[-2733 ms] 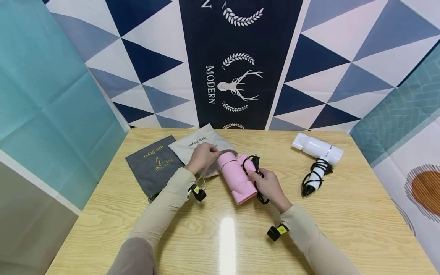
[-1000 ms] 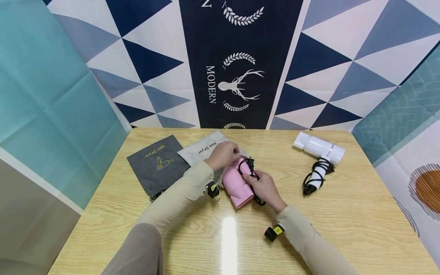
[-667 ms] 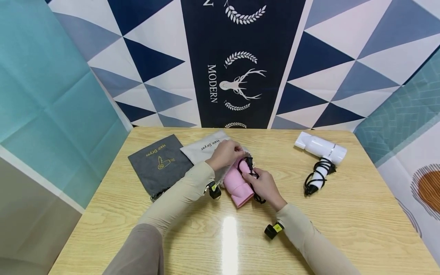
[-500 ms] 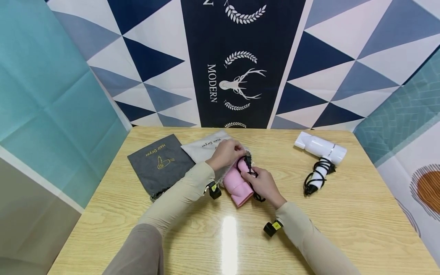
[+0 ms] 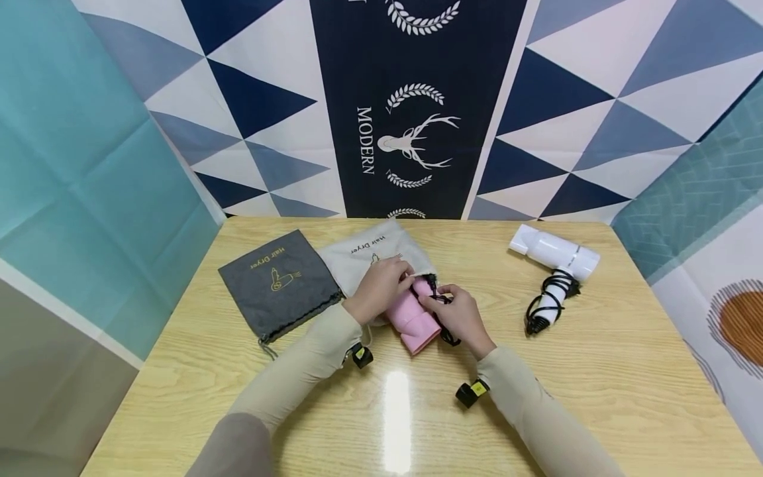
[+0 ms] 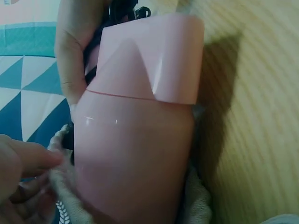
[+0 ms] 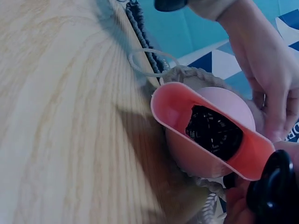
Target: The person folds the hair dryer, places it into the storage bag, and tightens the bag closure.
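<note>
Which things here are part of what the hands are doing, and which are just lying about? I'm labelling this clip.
In hand:
pink hair dryer, with its black cord
light grey pouch
left hand, holding the pouch's mouth
right hand, gripping dryer and cord

Lying about:
dark grey pouch
white hair dryer

Pink hair dryer [image 6: 140, 140] partly inside pouch [image 6: 70, 205]

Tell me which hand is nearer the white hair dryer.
Right. The right hand is beside the pink hair dryer, apart from the white hair dryer; the left hand is farther away, at the light pouch.
</note>
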